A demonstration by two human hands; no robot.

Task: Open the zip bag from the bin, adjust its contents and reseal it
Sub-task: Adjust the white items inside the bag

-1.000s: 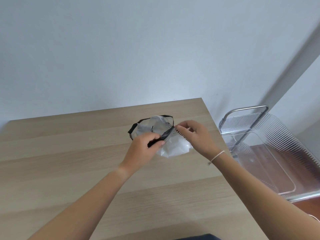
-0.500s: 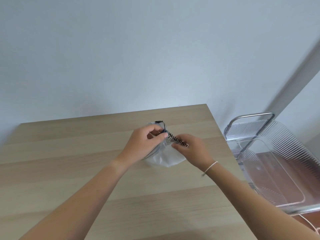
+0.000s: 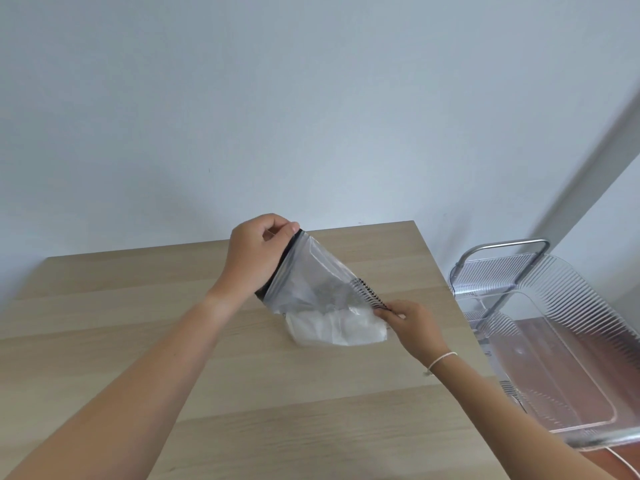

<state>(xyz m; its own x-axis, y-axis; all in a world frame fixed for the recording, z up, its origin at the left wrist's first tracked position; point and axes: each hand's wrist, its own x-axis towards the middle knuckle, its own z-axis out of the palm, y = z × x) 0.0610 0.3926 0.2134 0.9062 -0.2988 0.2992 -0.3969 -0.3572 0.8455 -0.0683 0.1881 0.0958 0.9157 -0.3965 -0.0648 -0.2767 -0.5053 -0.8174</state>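
Left hand [image 3: 258, 252] is pinching the bag's [image 3: 311, 282] dark zip edge, lifting it above the table's [image 3: 138, 341] far right corner; right hand [image 3: 410, 322] is clamping the bag's lower side beside a spiral notebook [image 3: 369, 295] inside. Risk: the coil snagging the film, or the slack bag slipping. No readable writing.

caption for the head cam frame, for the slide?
Left hand holds the zip bag by its black zipper edge while right hand pinches its spiral-bound corner above the wooden table.
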